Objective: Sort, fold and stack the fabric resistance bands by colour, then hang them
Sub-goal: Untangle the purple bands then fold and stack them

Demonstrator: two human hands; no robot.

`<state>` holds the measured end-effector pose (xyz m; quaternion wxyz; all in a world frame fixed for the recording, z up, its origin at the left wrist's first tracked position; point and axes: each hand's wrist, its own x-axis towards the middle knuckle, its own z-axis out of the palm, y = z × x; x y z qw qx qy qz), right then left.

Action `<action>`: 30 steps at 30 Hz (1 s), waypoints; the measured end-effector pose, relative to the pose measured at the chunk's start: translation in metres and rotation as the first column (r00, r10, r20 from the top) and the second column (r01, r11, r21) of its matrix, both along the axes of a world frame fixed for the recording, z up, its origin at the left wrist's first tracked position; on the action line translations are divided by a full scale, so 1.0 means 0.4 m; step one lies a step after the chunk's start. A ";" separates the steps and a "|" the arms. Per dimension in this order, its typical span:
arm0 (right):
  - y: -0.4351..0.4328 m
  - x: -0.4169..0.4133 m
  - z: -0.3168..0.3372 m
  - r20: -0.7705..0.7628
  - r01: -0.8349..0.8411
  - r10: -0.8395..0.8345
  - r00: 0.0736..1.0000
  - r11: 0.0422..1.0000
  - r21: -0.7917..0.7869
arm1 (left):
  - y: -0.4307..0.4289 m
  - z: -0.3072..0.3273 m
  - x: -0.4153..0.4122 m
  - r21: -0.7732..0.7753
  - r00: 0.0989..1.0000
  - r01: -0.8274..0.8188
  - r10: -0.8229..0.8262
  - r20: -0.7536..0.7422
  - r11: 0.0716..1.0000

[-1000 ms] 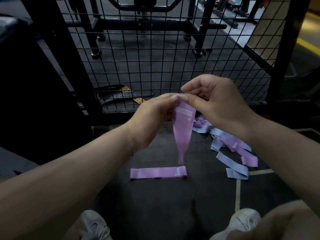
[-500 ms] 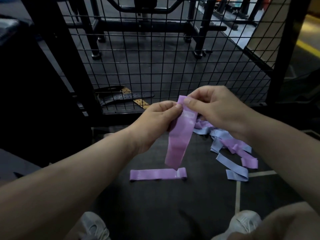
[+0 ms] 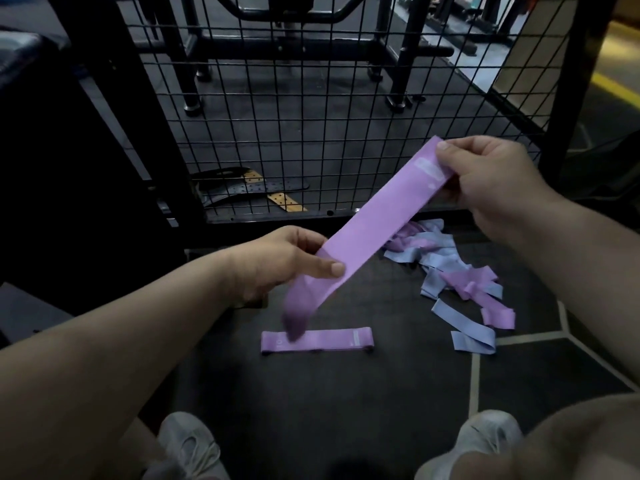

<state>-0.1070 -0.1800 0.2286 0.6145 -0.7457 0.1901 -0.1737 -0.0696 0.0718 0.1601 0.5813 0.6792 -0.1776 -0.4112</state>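
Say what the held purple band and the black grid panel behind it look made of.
The held purple band: woven fabric, probably elasticated; matte, drapes limp below the left hand. The grid panel: likely metal wire, painted black; thin, straight, rigid crossing rods.

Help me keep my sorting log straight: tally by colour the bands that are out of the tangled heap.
Purple: 2, the held band pinched between left hand and right hand, and the folded band lying flat on the floor.
Blue: 0.
Total: 2.
The tangled heap mixes both colours; its count cannot be told.
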 end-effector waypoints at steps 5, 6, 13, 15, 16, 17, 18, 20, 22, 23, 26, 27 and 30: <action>-0.017 -0.030 -0.027 -0.067 0.075 -0.070 0.995 0.994 0.073 | 0.076 -0.021 -0.018 0.215 0.992 -0.120 0.109 0.062 0.969; -0.019 -0.040 -0.039 -0.097 0.082 -0.073 0.993 0.993 0.086 | 0.088 -0.025 -0.027 0.234 0.986 -0.163 0.154 0.058 0.958; 0.009 -0.080 -0.161 -0.343 -0.034 0.045 0.938 0.999 0.040 | 0.177 -0.071 -0.016 0.341 0.877 -0.476 0.467 0.115 0.810; 0.011 -0.077 -0.217 -0.440 -0.079 0.071 0.895 0.997 -0.001 | 0.185 -0.089 0.013 0.361 0.852 -0.519 0.499 0.155 0.775; 0.008 -0.075 -0.249 -0.481 -0.086 0.070 0.874 0.996 -0.012 | 0.186 -0.096 0.026 0.375 0.846 -0.530 0.502 0.176 0.761; 0.005 -0.075 -0.285 -0.513 -0.082 0.068 0.856 0.997 -0.004 | 0.185 -0.109 0.039 0.387 0.841 -0.539 0.504 0.198 0.748; 0.001 -0.074 -0.326 -0.536 -0.072 0.067 0.841 0.997 0.012 | 0.183 -0.126 0.052 0.396 0.831 -0.554 0.510 0.221 0.732; 0.000 -0.071 -0.408 -0.578 -0.058 0.067 0.813 0.998 0.034 | 0.175 -0.175 0.070 0.417 0.804 -0.589 0.550 0.224 0.692; 0.005 -0.066 -0.494 -0.623 -0.025 0.041 0.781 0.999 0.034 | 0.158 -0.250 0.083 0.448 0.776 -0.617 0.594 0.211 0.647; 0.007 -0.065 -0.539 -0.651 0.002 0.023 0.759 0.999 0.038 | 0.151 -0.293 0.084 0.468 0.766 -0.625 0.605 0.215 0.625; 0.011 -0.067 -0.675 -0.725 0.039 0.005 0.689 0.998 0.043 | 0.126 -0.426 0.082 0.555 0.773 -0.604 0.590 0.233 0.572; 0.010 -0.064 -0.718 -0.742 0.040 -0.006 0.670 0.999 0.028 | 0.121 -0.474 0.082 0.587 0.777 -0.585 0.595 0.206 0.560; 0.007 -0.057 -0.822 -0.767 0.061 -0.049 0.640 0.998 -0.014 | 0.115 -0.585 0.078 0.640 0.765 -0.579 0.607 0.213 0.505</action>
